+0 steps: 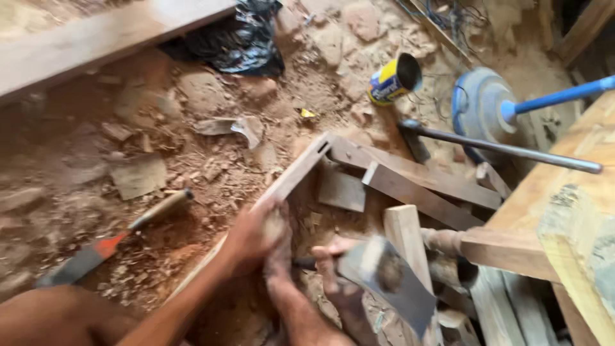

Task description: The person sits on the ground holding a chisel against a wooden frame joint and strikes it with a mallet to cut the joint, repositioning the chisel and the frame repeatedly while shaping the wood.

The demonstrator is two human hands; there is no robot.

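Note:
My left hand (255,234) grips the edge of a long wooden strip (296,172) that forms one side of a wooden frame lying on the dirt floor. My right hand (334,266) is closed around the dark handle of a broad, flat metal blade (391,279), held just right of the left hand over the frame's inside. The blade is blurred. Another slat of the frame (423,179) runs to the right from the corner joint.
A chisel with an orange and wood handle (109,240) lies on the dirt at left. A yellow and blue can (392,78), a black plastic bag (240,38), a grey and blue disc with a blue rod (487,106), a metal bar (512,150) and wooden planks (564,192) surround the frame.

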